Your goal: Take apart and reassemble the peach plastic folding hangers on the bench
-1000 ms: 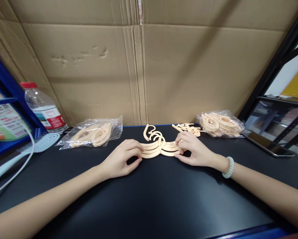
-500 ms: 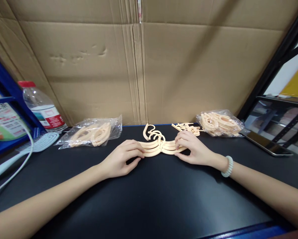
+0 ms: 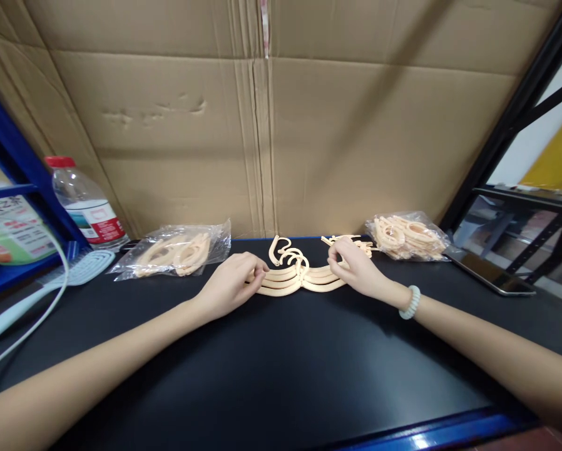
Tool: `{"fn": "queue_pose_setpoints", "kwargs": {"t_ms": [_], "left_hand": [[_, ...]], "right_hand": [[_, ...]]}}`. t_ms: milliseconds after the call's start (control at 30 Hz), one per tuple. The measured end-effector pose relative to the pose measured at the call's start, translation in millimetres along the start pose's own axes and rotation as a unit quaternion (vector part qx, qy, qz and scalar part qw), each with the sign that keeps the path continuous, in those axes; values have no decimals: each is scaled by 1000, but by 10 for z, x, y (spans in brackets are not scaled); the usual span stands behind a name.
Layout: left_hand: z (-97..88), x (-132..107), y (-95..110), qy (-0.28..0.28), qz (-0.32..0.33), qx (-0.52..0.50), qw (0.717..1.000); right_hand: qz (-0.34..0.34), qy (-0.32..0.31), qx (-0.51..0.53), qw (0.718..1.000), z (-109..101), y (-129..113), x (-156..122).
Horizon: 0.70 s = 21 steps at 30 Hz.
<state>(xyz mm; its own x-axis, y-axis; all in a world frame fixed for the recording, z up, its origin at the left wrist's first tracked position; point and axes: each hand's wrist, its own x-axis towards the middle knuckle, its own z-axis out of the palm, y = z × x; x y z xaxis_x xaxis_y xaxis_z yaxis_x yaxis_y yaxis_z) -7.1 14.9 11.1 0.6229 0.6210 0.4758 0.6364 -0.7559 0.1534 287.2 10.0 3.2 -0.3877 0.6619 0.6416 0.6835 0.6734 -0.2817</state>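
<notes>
Several beige plastic hangers (image 3: 281, 290) lie nested at the middle of the black table, arms spread to both sides and hooks bunched at the centre. My left hand (image 3: 234, 282) is closed, with thumb and fingers pinched at the left ends of the hangers. Over their right arms, my right hand (image 3: 356, 268) is closed too, its thumb and curled fingers at the topmost one. Both hands partly cover the hanger ends. Just behind the stack is a loose, curved beige hanger piece (image 3: 274, 252).
Loose beige pieces (image 3: 363, 246) lie behind my right hand. Clear bags of beige parts stand left (image 3: 203, 247) and right (image 3: 410, 237). A bottle (image 3: 96, 216), a pale blue hairbrush (image 3: 84, 268) and a white cable are far left; a dark tablet (image 3: 492, 272) is far right. Cardboard (image 3: 356, 125) rises behind.
Both hands have drawn their fingers in, from spread along the hanger arms to pinched. The left hand shifted slightly outward and the right lifted a little. The view tilted slightly.
</notes>
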Motion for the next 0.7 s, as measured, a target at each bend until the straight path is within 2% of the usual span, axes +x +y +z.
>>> {"fn": "queue_pose_setpoints", "kwargs": {"t_ms": [133, 233, 367, 533, 700], "left_hand": [[-28, 302, -61, -45, -94, 76, 992], [13, 579, -168, -76, -163, 102, 978], [120, 885, -276, -118, -242, 119, 956], [243, 1055, -315, -185, -295, 120, 930], [295, 1076, -366, -184, -313, 106, 925]], "right_hand": [[116, -45, -66, 990, 97, -20, 394], [159, -103, -83, 978, 241, -15, 783], [242, -199, -105, 944, 484, 39, 1217], [311, -300, -93, 897, 751, 110, 1449], [351, -313, -52, 881, 913, 66, 1539]]}}
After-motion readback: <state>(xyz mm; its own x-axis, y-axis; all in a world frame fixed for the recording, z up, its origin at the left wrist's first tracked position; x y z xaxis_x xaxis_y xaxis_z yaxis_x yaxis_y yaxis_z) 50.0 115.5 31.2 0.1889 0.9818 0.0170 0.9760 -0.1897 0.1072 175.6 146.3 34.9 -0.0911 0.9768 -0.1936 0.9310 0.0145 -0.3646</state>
